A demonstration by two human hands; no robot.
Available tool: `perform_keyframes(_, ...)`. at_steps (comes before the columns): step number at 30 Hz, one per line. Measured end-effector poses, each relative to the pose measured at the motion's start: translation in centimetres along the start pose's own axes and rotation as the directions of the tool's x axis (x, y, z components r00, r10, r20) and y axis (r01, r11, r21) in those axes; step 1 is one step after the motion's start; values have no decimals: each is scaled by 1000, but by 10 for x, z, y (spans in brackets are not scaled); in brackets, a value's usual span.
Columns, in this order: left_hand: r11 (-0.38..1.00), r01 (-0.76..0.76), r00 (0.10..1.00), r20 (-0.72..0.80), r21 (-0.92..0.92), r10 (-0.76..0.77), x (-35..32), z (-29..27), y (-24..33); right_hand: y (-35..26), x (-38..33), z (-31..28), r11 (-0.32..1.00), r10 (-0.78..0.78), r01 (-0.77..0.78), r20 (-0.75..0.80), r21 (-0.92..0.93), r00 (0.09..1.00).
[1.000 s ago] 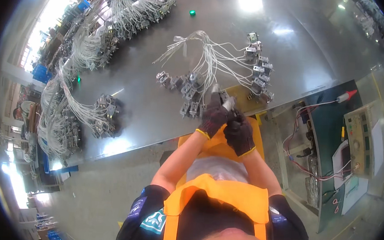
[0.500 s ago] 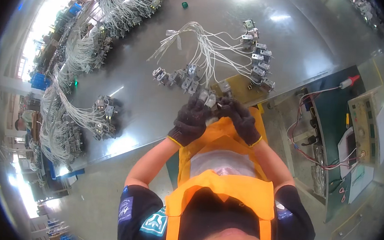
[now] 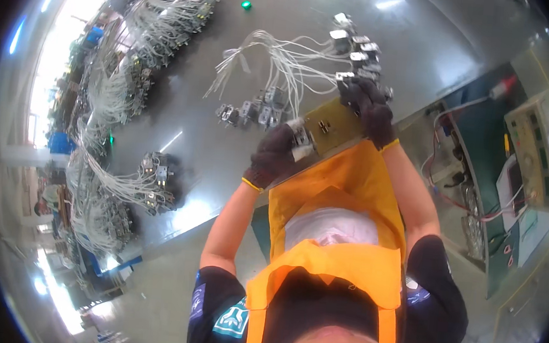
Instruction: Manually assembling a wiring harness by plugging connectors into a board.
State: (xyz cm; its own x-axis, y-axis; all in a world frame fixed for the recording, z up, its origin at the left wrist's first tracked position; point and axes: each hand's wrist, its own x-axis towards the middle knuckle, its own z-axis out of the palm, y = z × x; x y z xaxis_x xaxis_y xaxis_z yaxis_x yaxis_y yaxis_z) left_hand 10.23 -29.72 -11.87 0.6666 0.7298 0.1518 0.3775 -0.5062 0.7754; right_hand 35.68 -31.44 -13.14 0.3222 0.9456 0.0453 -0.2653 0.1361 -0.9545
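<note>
My left hand (image 3: pixel 272 157), in a dark glove with a yellow cuff, grips a small boxy metal part (image 3: pixel 301 139) at the table's front edge. White wires run up from that part to a bundle (image 3: pixel 259 40) tied near one end. Under and beside it lies a brass-coloured plate (image 3: pixel 339 130) with small dark fittings on it. My right hand (image 3: pixel 371 111), gloved alike, reaches over the plate's right end to the row of metal parts (image 3: pixel 363 53) on the same wires. Its fingertips are blurred against the lowest parts. More such parts (image 3: pixel 260 111) lie beyond my left hand.
Heaps of white-wired parts (image 3: pixel 163 30) line the table's left side, with a smaller cluster (image 3: pixel 158 174) nearer. A green round object (image 3: pixel 246 5) lies at the back. On the right, a green side surface holds a beige instrument (image 3: pixel 526 149), red leads and scissors (image 3: pixel 508 254).
My right hand has left the spot beside my left hand and moved right and away, to the right row of parts. This uncovers the brass-coloured plate. The left hand keeps its part.
</note>
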Motion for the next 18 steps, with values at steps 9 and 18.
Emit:
perform_keyframes(9,998,59,976,-211,-22,-62,36,34,24,3,-67,-19,905,240,-214,-24,367,971)
perform_keyframes(18,964,35,961,-275,262,40,41,46,41,-16,-111,-11,933,355,-353,-18,63,935)
